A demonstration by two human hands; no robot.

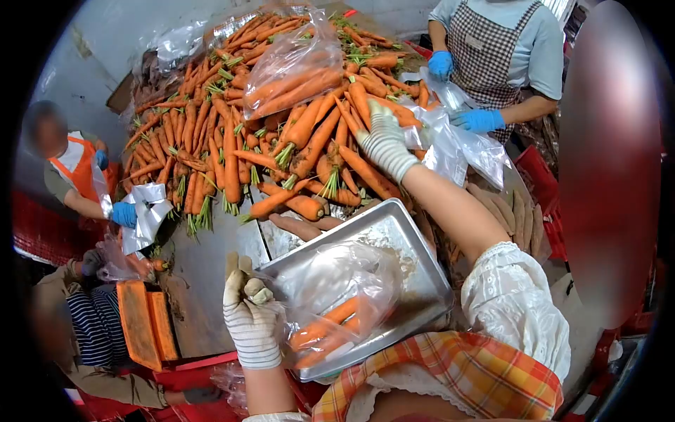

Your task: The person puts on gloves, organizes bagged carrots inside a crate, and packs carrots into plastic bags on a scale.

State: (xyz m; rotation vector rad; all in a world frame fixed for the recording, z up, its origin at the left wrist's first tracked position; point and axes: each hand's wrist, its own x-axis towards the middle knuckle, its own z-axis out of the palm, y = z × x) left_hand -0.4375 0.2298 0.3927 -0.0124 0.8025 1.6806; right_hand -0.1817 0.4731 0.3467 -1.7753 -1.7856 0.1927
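Observation:
My left hand (252, 320), in a striped work glove, has its fingers closed on the gathered edge of a clear plastic bag (380, 271). A few orange carrots (325, 325) lie inside that bag, which rests in a metal tray (439, 281) right in front of me. Stretched out to the far right side of the carrot pile (232, 151), my gloved right hand (391, 144) has its fingers and thumb around a carrot (360, 104); its fingertips are partly hidden among the others.
A filled bag of carrots (299, 70) lies on the pile. Across the table, a person in a checked apron (485, 49) with blue gloves handles plastic bags (457, 144). Another person in an orange apron (81, 169) works at left. An orange crate (144, 323) stands near the left edge.

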